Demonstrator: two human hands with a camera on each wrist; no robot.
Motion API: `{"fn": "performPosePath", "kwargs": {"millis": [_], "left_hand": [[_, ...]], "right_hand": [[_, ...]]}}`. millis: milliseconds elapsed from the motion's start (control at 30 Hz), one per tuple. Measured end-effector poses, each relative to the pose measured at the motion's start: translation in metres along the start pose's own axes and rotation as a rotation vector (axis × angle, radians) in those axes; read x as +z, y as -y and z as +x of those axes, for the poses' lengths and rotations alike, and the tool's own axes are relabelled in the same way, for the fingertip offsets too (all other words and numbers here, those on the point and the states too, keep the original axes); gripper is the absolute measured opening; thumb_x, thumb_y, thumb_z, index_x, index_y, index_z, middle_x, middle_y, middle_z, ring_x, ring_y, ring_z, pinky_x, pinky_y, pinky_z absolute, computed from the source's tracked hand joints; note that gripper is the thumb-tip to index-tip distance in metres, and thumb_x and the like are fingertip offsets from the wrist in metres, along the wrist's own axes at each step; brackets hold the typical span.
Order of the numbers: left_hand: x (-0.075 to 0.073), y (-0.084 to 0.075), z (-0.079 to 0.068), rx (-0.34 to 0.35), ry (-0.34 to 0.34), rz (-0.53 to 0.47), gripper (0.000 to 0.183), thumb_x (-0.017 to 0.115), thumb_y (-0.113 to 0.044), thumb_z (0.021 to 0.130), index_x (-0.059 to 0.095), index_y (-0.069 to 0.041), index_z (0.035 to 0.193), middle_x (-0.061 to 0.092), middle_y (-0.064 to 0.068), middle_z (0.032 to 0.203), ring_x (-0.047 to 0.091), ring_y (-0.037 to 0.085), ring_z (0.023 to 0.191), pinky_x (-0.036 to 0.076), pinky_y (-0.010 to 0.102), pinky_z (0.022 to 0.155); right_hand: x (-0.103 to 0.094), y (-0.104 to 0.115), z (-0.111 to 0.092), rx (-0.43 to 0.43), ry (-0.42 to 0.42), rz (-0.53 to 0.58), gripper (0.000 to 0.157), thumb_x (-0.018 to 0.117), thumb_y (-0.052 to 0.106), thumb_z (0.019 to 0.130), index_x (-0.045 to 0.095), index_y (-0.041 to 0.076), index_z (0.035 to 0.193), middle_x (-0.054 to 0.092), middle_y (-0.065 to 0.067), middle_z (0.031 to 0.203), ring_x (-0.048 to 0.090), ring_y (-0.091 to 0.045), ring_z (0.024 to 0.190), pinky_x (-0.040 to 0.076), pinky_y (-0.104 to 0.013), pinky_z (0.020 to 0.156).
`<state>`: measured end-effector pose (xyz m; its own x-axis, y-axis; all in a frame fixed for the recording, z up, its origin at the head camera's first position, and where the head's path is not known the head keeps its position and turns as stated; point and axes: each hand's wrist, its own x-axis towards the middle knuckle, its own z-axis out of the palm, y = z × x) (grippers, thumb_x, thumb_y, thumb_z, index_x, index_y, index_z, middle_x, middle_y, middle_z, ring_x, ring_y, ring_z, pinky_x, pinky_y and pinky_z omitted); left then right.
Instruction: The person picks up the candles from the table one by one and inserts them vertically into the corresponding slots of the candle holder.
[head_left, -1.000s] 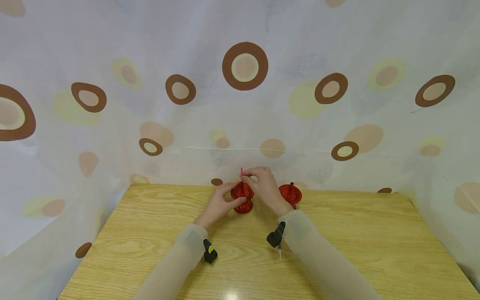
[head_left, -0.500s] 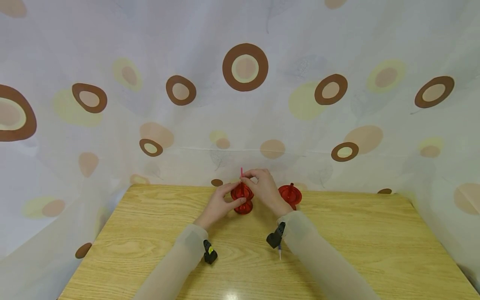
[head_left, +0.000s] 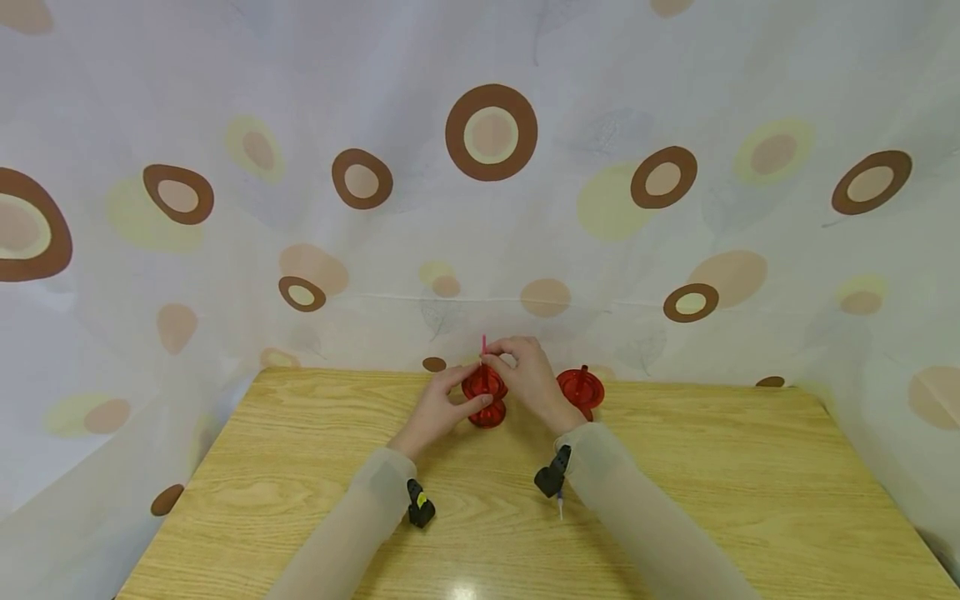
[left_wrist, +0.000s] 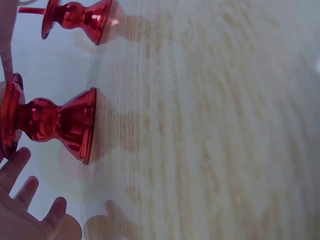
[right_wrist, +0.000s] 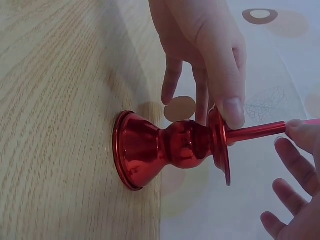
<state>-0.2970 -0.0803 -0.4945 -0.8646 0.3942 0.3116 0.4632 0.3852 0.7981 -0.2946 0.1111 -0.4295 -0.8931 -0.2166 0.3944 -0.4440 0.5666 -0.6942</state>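
Observation:
A red metallic candlestick [right_wrist: 187, 145] stands upright on the table, with a waisted body, a dish and a thin tube on top. My left hand [head_left: 441, 408] grips its dish, thumb at the near rim; in the left wrist view several fingers spread beside it. At the tube's top, my right hand [head_left: 525, 371] pinches a thin pink candle [head_left: 483, 343] between thumb and forefinger, its other fingers loosely spread. The candle points up in line with the tube; its lower end is hidden by the fingertips. A second red candlestick [head_left: 581, 388] stands to the right, partly behind my right wrist.
The wooden table [head_left: 712, 483] meets a patterned cloth backdrop [head_left: 480, 233] just behind the candlesticks. A slim object with a white tip [head_left: 560, 507] lies under my right wrist, mostly hidden by the black wrist camera [head_left: 552, 475].

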Motion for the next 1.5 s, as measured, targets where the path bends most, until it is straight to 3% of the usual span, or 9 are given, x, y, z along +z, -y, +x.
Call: {"fn": "performPosePath", "kwargs": {"millis": [467,1133,1500], "left_hand": [[-0.0011,-0.0031,0.0018,-0.025,0.006,0.005,0.063,0.078,-0.021,0.096,0.054,-0.006,0.152,0.055,0.011,0.153,0.045,0.033,0.146,0.031,0.053,0.123],[0.0004,-0.0025,0.0003,-0.027,0.008,-0.006,0.062,0.078,-0.021,0.096,0.055,-0.008,0.152,0.057,0.008,0.152,0.043,0.032,0.148,0.027,0.048,0.125],[0.0006,0.0006,0.0008,0.001,0.003,-0.019,0.062,0.079,-0.021,0.095,0.055,-0.008,0.151,0.057,0.008,0.151,0.047,0.031,0.145,0.028,0.052,0.124]], "right_hand": [[-0.0005,0.0004,0.0009,-0.057,-0.041,-0.018,0.012,0.072,0.012,0.099,0.081,0.004,0.103,0.077,-0.011,0.104,0.059,-0.034,0.109,0.046,-0.051,0.102],[0.0,-0.0013,-0.0024,0.015,-0.002,0.006,0.016,0.073,0.017,0.098,0.081,0.004,0.104,0.075,-0.013,0.109,0.059,-0.034,0.109,0.049,-0.051,0.097],[0.0006,-0.0048,-0.0018,0.015,0.001,0.003,0.017,0.075,0.017,0.097,0.082,0.004,0.104,0.076,-0.013,0.107,0.06,-0.035,0.108,0.05,-0.051,0.096]]}}
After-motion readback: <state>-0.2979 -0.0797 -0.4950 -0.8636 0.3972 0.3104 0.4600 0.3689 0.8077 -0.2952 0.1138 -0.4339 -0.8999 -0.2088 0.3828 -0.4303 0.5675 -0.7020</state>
